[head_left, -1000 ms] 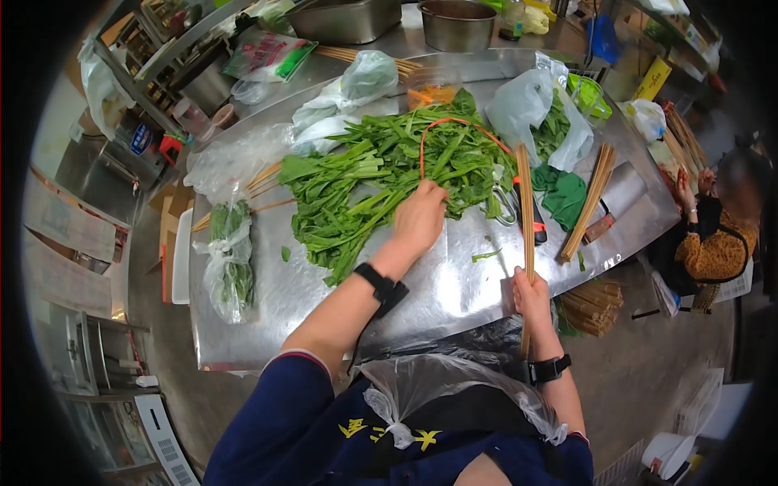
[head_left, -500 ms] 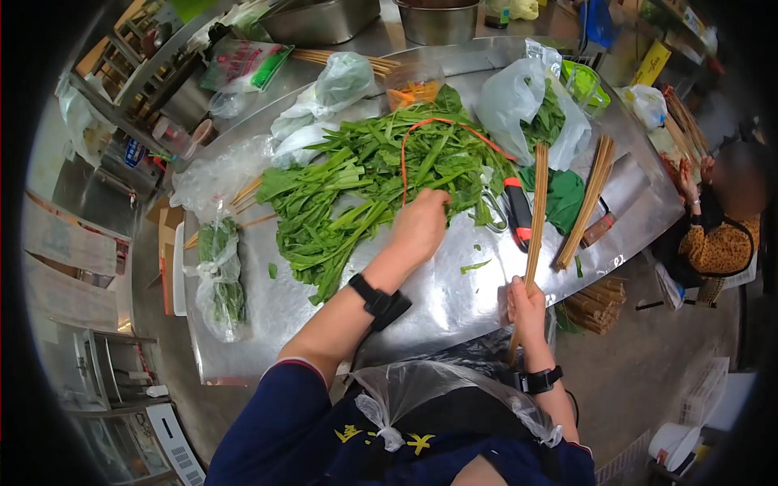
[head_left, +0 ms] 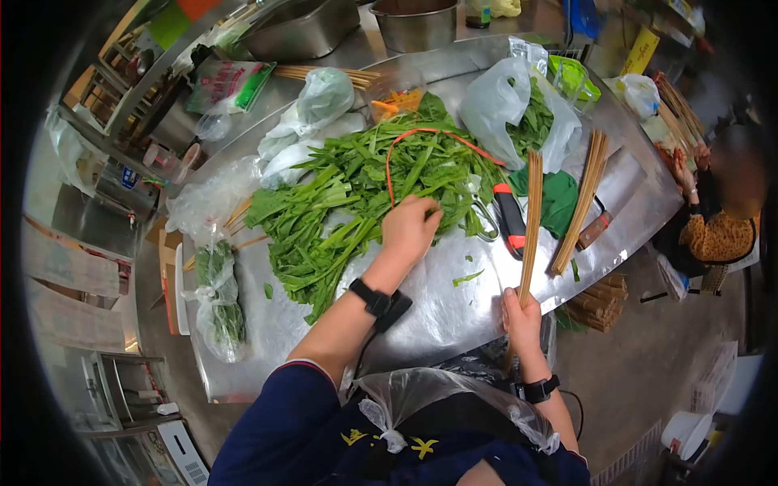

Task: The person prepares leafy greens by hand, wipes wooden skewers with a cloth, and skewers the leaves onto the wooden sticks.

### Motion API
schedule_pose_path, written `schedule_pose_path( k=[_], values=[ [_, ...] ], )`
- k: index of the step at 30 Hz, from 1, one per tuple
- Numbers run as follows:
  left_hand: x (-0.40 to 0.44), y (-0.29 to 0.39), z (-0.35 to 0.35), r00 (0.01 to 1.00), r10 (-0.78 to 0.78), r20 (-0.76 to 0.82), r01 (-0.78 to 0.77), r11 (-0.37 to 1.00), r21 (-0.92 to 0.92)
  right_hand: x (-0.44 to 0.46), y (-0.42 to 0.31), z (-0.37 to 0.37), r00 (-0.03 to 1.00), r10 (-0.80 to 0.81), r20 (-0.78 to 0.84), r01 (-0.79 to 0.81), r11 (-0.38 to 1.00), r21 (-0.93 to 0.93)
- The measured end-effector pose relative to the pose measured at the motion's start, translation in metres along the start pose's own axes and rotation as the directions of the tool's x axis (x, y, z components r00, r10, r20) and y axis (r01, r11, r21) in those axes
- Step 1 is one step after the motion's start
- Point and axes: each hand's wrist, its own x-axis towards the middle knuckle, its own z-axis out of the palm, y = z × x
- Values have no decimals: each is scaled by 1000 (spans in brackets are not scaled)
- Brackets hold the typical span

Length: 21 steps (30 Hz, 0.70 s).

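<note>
My left hand (head_left: 410, 230) is at the near edge of a pile of cut leafy greens (head_left: 348, 190), fingers bent together on the red cord (head_left: 391, 162) that arcs over the leaves. Whatever else lies between its fingertips is hidden. Upright in my right hand (head_left: 523, 321) is a bundle of thin wooden sticks (head_left: 532, 227), its lower end toward my apron. Just left of those sticks lie a red and black handled tool (head_left: 509, 219) and metal scissors (head_left: 485, 220). A second stick bundle (head_left: 582, 202) rests further right, beside a green cloth (head_left: 557, 202).
On the metal table (head_left: 429, 304) are bagged greens (head_left: 217, 296) at left, an open bag of leaves (head_left: 531, 113), an orange-filled container (head_left: 397, 104) and plastic bags (head_left: 324, 101). Metal pans (head_left: 417, 28) stand behind. Another person (head_left: 725, 206) sits at the far right.
The view has shifted, so the table's contents appear further left and its left side lower. My left hand stays by the greens, and my right hand still holds the sticks.
</note>
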Motion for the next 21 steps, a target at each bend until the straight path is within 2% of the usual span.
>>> schedule_pose_path(
  k=[1, 2, 3, 4, 5, 7, 8, 9, 11, 12, 14, 18, 20, 21],
  values=[
    [-2, -1, -8, 1000, -1, -6, 1, 1000, 7, -1, -1, 1, 1000, 18, -3, -18, 1000, 11],
    [-6, -4, -16, 985, -161, 59, 172, 920, -352, -1, -2, 3, 1000, 20, 9, -20, 1000, 15],
    [-11, -6, -25, 943, -284, 173, 326, 688, -648, -1, -2, 3, 1000, 21, -5, -21, 1000, 16],
    [-14, -5, -37, 913, -307, 269, 394, 495, -775, -2, -2, 3, 1000, 22, -19, -21, 1000, 17],
    [-17, -8, -42, 913, -314, 262, 393, 499, -773, -2, -2, 3, 1000, 23, -9, -23, 1000, 19],
    [-20, -13, -49, 916, -221, 334, 346, 14, -938, -2, -3, 3, 1000, 22, -22, -22, 1000, 9],
    [-22, -19, -50, 917, -182, 354, 353, -41, -935, -1, -3, 4, 999, 27, -27, -27, 1000, 9],
    [-23, -22, -51, 918, -184, 351, 349, -39, -936, -1, -2, 3, 999, 26, -22, -26, 1000, 9],
    [-26, -26, -53, 915, -141, 378, 339, -235, -911, 0, 1, 0, 1000, 8, -11, -8, 1000, -27],
    [-27, -27, -54, 915, -143, 378, 339, -236, -911, 0, 2, 1, 1000, 9, -10, -9, 1000, -28],
    [-27, -28, -54, 898, -103, 427, 373, -334, -865, 0, 2, 1, 1000, -13, -15, 13, 999, -44],
    [-29, -22, -55, 885, -81, 458, 411, -323, -852, -1, 0, 1, 1000, 3, 3, -3, 1000, -9],
    [-30, -23, -49, 882, -113, 458, 447, -114, -887, 0, 1, 1, 1000, -3, 2, 3, 1000, -25],
    [-30, -22, -45, 879, -111, 465, 453, -115, -884, -1, 1, 1, 1000, 2, -3, -2, 1000, -24]
  ],
)
